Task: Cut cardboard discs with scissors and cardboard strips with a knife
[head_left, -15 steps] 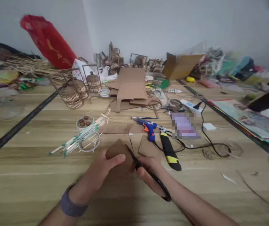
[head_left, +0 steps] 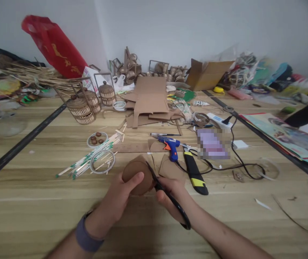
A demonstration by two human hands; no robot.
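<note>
In the head view, the left hand grips a piece of brown cardboard, its thumb laid across the upper face and the fingers mostly hidden beneath. The cardboard is held near the middle of the view, above the wooden surface; a curved line is marked on it, and a corner sticks out past that line at the top. The right hand is closed around black scissors, whose blades point up and away at the cardboard's right edge; the lower blade seems hidden, so how far they are parted is hard to tell. Just beyond the right hand lies a second cardboard piece, also marked with a curve. To its right are a blue glue gun and a black and yellow cutter, near each other. Left of the cardboard, a white ring rests over green-tipped sticks, and a small round dish behind them holds brown beads
</note>
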